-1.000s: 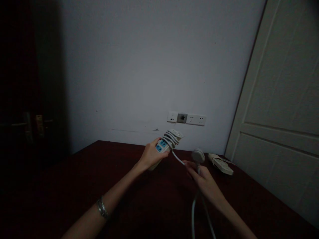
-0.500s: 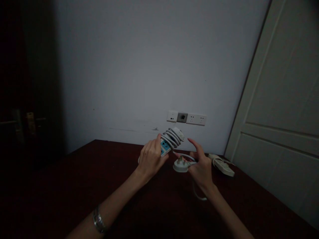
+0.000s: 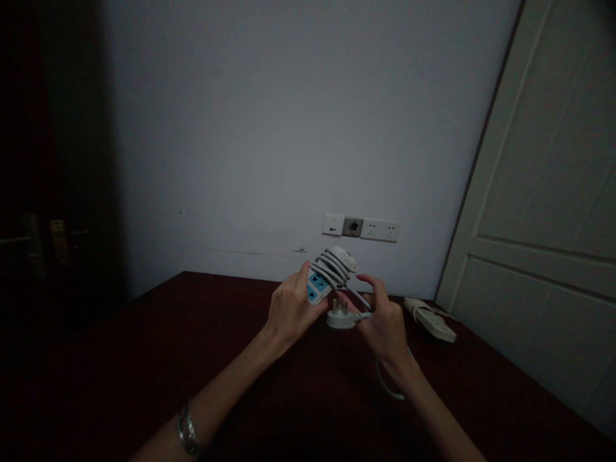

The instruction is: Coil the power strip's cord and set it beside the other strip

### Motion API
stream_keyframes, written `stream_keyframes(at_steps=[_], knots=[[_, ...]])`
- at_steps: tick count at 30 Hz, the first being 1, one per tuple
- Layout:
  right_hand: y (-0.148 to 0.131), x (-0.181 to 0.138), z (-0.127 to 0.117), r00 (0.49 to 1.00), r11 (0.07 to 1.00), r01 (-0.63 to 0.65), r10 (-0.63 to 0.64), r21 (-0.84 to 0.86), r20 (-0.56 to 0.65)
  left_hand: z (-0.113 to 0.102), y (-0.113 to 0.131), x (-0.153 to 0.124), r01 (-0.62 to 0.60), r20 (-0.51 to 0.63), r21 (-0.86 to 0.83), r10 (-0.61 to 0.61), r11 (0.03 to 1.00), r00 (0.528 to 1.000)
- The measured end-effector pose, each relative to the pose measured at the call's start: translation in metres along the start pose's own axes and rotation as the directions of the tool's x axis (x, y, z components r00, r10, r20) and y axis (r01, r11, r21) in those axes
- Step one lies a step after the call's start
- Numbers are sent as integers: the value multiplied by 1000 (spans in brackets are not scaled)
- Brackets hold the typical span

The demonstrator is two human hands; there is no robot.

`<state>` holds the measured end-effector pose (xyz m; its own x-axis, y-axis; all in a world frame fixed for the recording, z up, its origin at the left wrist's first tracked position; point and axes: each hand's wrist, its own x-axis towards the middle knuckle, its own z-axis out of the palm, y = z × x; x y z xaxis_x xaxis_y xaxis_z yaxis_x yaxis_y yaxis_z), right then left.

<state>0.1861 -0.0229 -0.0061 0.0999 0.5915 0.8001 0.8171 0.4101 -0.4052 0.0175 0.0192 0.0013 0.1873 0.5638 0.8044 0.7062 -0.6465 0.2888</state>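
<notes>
The left hand grips a white power strip with blue sockets, fingers closed round its lower end, holding it tilted above the dark red table. Several turns of grey cord wrap the strip's upper part. The right hand pinches the plug just beside the strip, prongs up; the dim light makes the exact finger hold hard to read. A second power strip lies on the table near the door, below the wall sockets.
</notes>
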Motion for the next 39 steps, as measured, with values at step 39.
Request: stream_keyframes(at_steps=[39], knots=[[-30, -23, -62, 812, 999, -6, -14, 33, 583, 0, -7, 4, 174, 525, -388, 62, 905, 849]])
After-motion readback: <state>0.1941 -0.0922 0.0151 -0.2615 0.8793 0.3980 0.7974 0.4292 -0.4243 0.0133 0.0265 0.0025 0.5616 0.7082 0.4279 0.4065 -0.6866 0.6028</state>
